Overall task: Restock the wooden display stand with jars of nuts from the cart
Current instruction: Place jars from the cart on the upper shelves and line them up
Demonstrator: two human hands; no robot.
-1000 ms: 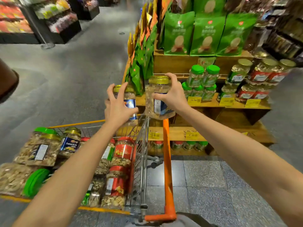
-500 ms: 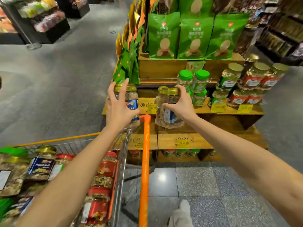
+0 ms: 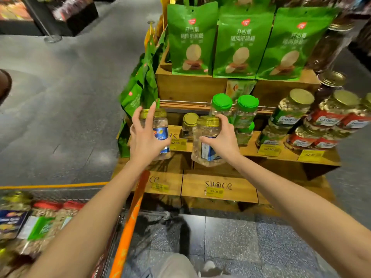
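Note:
My left hand [image 3: 145, 139] grips a gold-lidded nut jar with a blue label [image 3: 161, 130], held upright over the left end of the wooden display stand's [image 3: 218, 187] middle shelf. My right hand [image 3: 222, 139] grips a second gold-lidded jar [image 3: 204, 141] by its side, just in front of that shelf. Another gold-lidded jar [image 3: 188, 125] stands on the shelf between them. The cart [image 3: 128, 227], with its orange handle, is at the lower left and holds several more jars [image 3: 40, 223].
Green-lidded jars [image 3: 233, 109] and red- and green-labelled jars [image 3: 321, 121] fill the shelf to the right. Green snack bags [image 3: 241, 41] stand on the top tier and hang at the stand's left corner. Yellow price tags line the shelf edges. Grey floor lies to the left.
I have stepped closer to the stand, and the cart has slid down and left in view. Both hands carried their jars forward to the middle shelf.

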